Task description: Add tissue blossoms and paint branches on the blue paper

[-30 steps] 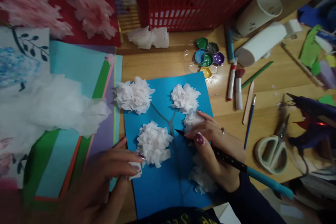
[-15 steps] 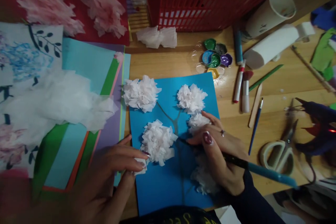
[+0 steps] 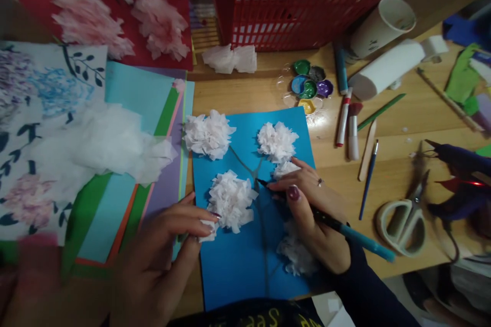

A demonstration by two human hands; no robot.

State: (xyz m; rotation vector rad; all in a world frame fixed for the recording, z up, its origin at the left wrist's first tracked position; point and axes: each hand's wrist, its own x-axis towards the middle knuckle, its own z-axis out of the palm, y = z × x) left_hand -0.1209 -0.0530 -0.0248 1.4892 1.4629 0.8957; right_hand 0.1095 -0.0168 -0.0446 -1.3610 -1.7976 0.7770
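Note:
A blue sheet of paper [image 3: 230, 276] lies in front of me, with several ruffled white tissue-paper flowers [image 3: 232, 202] on it and a dark branching stem [image 3: 263, 240] drawn between them. In my right hand [image 3: 314, 209] is a marker pen [image 3: 368, 244] with a black front part and teal rear end. Its dark tip meets or hovers just over the stem near the fork; I cannot tell which. My left hand [image 3: 164, 250] pinches a small white piece of tissue paper [image 3: 208, 231] at the sheet's left edge, beside the lower left flower. The right hand partly covers two flowers.
Coloured papers [image 3: 97, 219] and loose white tissue [image 3: 111, 138] lie left. Behind stand a red basket [image 3: 268, 20] and a paint palette [image 3: 309, 86]. To the right are a paper cup [image 3: 383, 28], a white roll [image 3: 387, 70], brushes, scissors [image 3: 402, 225] and a dark glue gun [image 3: 456, 163].
The pen tip has moved up and slightly left along the stem, with my right hand. My left hand keeps its pinch on the tissue paper. The whole view has shifted slightly.

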